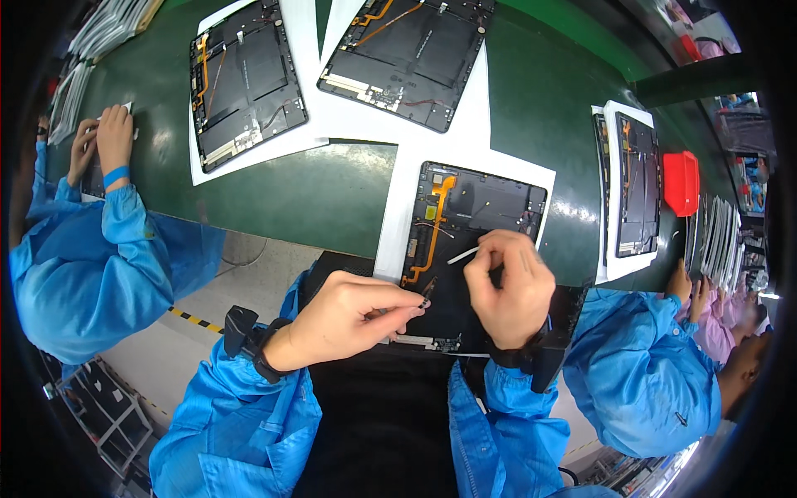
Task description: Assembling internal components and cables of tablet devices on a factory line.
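Observation:
An opened tablet housing (486,216), black inside with an orange flex cable (440,216) along its left side, lies on a white sheet (394,232) right in front of me. My left hand (353,319) is closed in a pinch over the lower left of the housing. Between its fingertips is a small dark strip (429,290), perhaps a cable end; its kind is unclear. Over the housing's lower right, my right hand (513,286) grips a thin white stick (462,256). The stick's tip points left, toward the orange cable.
Two more opened tablet housings (249,91) (407,62) lie on white sheets at the back of the green table (332,199). Stacked housings (638,187) and a red bin (681,184) stand on the right. Co-workers in blue work at the left (100,257) and right (639,365).

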`<state>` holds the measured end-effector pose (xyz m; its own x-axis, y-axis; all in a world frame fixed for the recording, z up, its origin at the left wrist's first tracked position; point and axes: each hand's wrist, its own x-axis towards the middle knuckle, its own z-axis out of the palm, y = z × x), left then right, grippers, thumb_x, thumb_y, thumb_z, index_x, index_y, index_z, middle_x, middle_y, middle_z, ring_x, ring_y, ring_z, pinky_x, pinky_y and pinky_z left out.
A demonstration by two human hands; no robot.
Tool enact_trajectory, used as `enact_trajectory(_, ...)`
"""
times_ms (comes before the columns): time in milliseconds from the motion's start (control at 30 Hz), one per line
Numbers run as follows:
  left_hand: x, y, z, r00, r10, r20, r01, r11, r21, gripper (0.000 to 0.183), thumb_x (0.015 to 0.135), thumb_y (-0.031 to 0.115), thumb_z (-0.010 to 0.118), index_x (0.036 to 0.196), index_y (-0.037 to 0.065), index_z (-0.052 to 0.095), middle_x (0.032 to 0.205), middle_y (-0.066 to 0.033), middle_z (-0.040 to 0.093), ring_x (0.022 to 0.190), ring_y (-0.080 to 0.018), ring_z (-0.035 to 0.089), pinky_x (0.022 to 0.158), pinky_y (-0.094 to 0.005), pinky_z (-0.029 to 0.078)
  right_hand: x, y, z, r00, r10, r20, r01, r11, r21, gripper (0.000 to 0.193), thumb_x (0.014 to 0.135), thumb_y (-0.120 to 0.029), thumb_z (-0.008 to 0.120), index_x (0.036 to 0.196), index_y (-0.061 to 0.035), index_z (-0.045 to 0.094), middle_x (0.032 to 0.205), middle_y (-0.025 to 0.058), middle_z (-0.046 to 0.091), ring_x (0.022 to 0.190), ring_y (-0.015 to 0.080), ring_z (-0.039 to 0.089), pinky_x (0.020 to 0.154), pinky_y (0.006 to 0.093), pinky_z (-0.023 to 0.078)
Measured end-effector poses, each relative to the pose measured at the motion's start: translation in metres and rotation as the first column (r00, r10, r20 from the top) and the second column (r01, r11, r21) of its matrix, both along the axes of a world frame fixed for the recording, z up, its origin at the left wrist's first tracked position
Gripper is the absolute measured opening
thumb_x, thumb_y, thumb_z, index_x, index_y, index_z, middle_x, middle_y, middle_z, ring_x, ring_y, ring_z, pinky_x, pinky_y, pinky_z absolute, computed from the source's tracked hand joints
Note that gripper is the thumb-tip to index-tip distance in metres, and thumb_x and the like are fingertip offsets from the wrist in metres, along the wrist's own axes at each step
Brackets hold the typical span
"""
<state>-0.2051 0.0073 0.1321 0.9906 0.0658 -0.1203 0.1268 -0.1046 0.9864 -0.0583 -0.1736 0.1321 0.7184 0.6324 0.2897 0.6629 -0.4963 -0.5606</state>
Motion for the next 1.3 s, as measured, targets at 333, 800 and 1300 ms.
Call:
enact_trajectory(333, 0.002, 0.005, 0.005, 0.983, 0.013, -0.183, -0.055, 0.973, -0.226, 0.014, 0.098, 0.0, 0.07, 0.108, -0.007, 0.077, 0.091, -0.014, 0.08, 0.071, -0.0152, 0.077, 0.062, -0.0257, 0.062, 0.024, -0.124, 0.055, 0.887, -0.382, -0.258, 0.332, 0.918, -0.218, 0.008, 0.087, 0.003, 0.072, 0.095, 0.0016, 0.074, 0.084, 0.011, 0.074, 0.067, 0.0146, 0.067, 0.058, 0.027, 0.052)
enact_trajectory(800, 0.034, 0.003, 0.02, 0.974, 0.003, -0.228, -0.056, 0.973, -0.225, 0.01, 0.099, 0.001, 0.069, 0.103, -0.007, 0.075, 0.084, -0.0115, 0.076, 0.061, -0.0112, 0.07, 0.051, -0.0242, 0.056, 0.005, -0.003, 0.019, 0.912, 0.369, -0.178, -0.361, 0.929, 0.077, 0.035, 0.081, -0.004, 0.081, 0.115, -0.0038, 0.073, 0.116, 0.0097, 0.075, 0.094, 0.0268, 0.075, 0.076, 0.0363, 0.062)
enact_trajectory(1300, 0.031, 0.016, -0.023, 0.897, -0.339, 0.285, -0.01, 0.627, 0.779, 0.039, 0.08, 0.019, 0.087, 0.115, 0.009, 0.073, 0.139, -0.0088, 0.065, 0.136, -0.0323, 0.058, 0.105, -0.0458, 0.053, 0.015, -0.003, -0.005, 0.967, 0.173, -0.186, -0.141, 0.975, 0.172, 0.022, 0.074, 0.004, 0.082, 0.095, -0.0025, 0.08, 0.122, 0.0108, 0.072, 0.082, 0.019, 0.064, 0.068, 0.0319, 0.054)
